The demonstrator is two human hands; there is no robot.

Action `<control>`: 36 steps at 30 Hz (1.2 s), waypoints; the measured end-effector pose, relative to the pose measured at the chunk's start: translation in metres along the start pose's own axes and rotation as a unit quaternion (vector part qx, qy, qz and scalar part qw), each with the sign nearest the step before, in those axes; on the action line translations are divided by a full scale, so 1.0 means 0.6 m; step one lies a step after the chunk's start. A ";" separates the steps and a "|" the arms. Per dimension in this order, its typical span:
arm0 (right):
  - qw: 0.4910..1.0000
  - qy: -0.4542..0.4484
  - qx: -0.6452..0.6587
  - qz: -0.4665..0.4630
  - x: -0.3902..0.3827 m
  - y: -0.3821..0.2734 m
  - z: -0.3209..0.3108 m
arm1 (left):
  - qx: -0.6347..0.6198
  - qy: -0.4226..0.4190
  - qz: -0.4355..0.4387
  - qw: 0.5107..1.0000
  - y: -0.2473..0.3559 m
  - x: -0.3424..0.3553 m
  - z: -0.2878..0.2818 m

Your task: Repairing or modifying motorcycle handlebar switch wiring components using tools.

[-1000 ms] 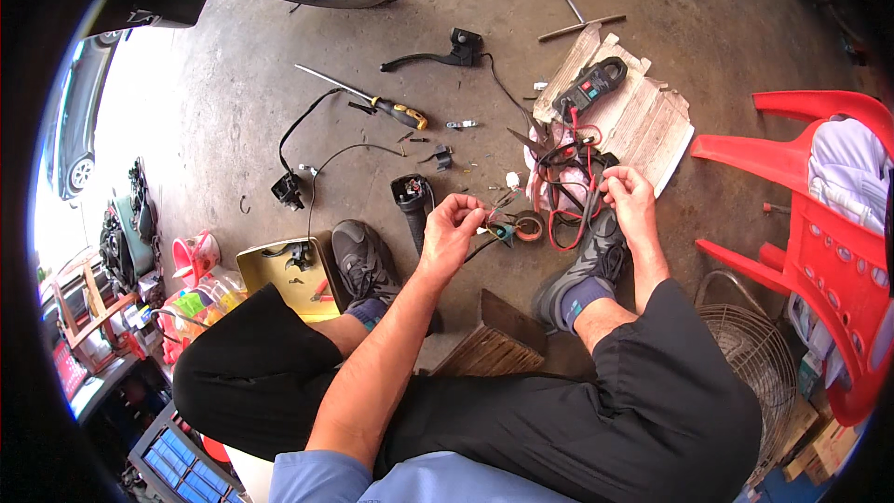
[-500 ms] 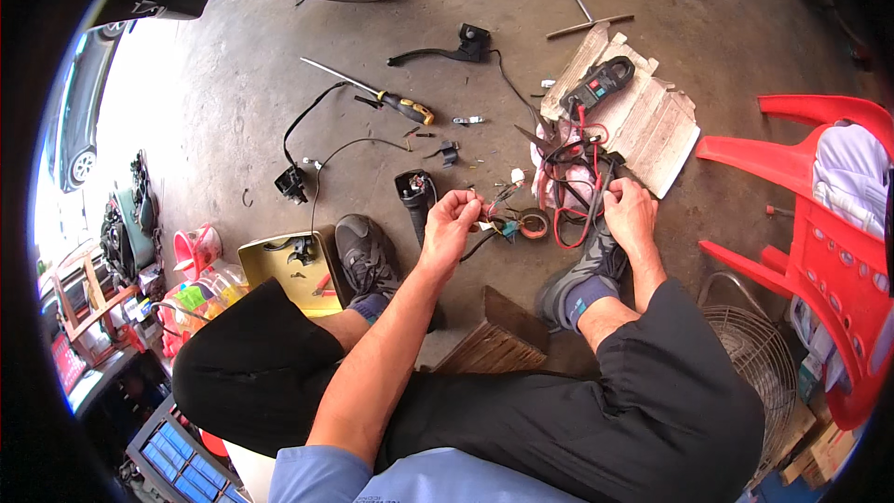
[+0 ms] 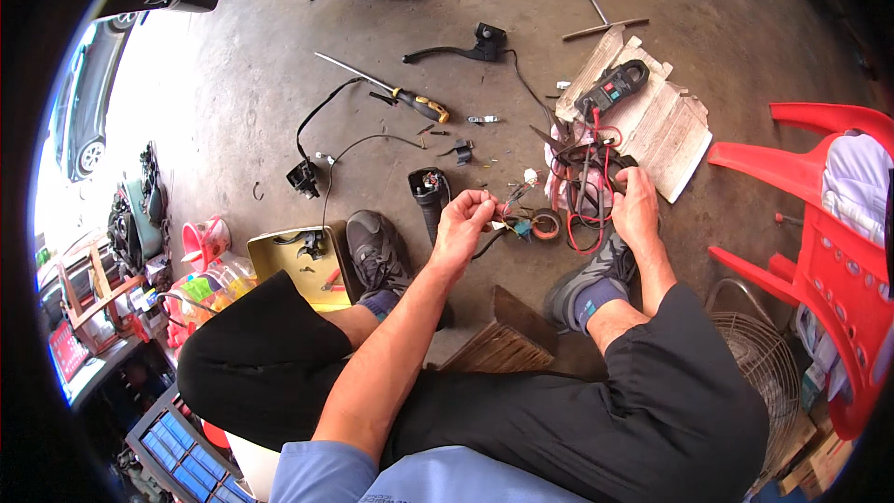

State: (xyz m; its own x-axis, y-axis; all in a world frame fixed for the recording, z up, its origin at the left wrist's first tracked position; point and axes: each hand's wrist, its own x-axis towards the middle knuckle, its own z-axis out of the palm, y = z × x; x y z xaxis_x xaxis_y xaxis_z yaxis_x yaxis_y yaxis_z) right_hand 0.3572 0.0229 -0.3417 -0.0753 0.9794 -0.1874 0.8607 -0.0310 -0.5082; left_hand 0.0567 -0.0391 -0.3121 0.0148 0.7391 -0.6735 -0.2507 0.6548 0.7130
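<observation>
My left hand (image 3: 463,231) is closed in a pinch on thin wires (image 3: 501,212) above the floor. Beside it lie a roll of tape (image 3: 545,224) and a black handlebar grip (image 3: 429,188) with wires in its end. My right hand (image 3: 637,210) is at the tangle of red and black test leads (image 3: 596,188), its fingers curled; what they hold is hidden. Scissors (image 3: 557,138) lie open on the leads. The clamp meter (image 3: 612,86) rests on torn cardboard (image 3: 666,135) just beyond that hand.
A screwdriver (image 3: 424,104), a brake lever (image 3: 466,48) and a switch housing (image 3: 304,177) lie farther out on the floor. A yellow tray (image 3: 270,247) stands left of my shoe, a wooden block (image 3: 507,326) between my feet. At right are a red chair (image 3: 810,233) and a wire fan guard (image 3: 759,354).
The view has shifted slightly, so the scene sits farther right. My right hand has moved a little away from me, its fingers more bent. My left hand keeps its pinch on the wires.
</observation>
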 end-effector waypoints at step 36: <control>0.974 -0.133 0.117 0.144 -0.065 0.064 -0.209 | 0.035 -0.018 0.023 0.999 0.009 0.001 0.021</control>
State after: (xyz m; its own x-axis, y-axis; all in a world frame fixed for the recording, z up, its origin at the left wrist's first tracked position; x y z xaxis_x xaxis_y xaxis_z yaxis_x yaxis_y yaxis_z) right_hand 0.4562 0.0086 -0.2488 -0.0023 0.8383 -0.5453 0.7299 -0.3713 -0.5739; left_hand 0.0678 -0.0332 -0.3059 0.0406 0.7727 -0.6335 -0.1831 0.6291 0.7555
